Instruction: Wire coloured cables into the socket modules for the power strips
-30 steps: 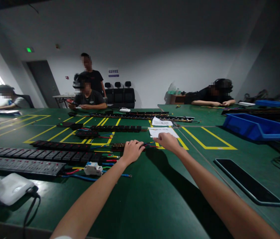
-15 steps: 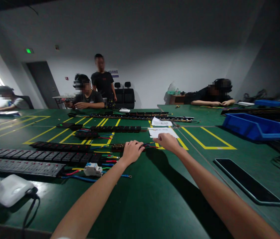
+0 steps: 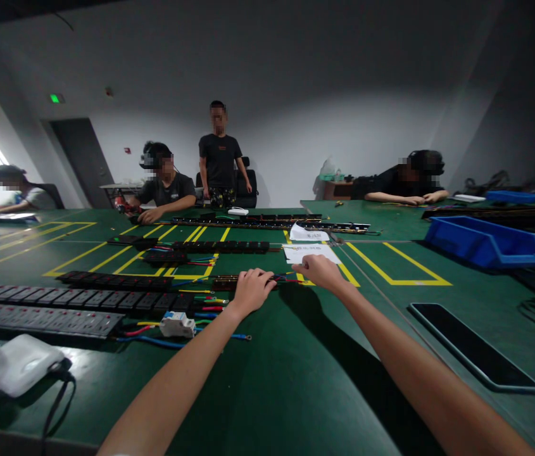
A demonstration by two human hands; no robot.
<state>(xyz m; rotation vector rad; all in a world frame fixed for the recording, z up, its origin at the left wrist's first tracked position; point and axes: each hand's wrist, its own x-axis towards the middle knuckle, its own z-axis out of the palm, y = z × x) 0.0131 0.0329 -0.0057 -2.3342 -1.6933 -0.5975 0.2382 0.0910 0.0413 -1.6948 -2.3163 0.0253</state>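
Note:
My left hand [image 3: 251,291] lies over a short dark power strip [image 3: 223,283], its fingers curled around the strip's right part. Thin coloured wires [image 3: 290,277] come out past my left fingertips towards the right. My right hand [image 3: 319,272] is closed with thumb and fingers together, just above the ends of these wires and in front of a white paper sheet [image 3: 290,253]. Whatever its fingers pinch is hidden. Left of my left hand, longer black power strips [image 3: 81,297] lie side by side, with a white circuit breaker [image 3: 178,323] on their wire ends.
A phone [image 3: 473,345] lies at the right, with a blue bin [image 3: 485,244] behind it. At the left front sits a white device [image 3: 23,361] with a black cord. More strips [image 3: 222,246] lie across the green table [image 3: 267,392]. Several people are beyond.
My hands keep their places. Across the table, the standing person has moved to the right. The seated person near them has lowered their hands to the table.

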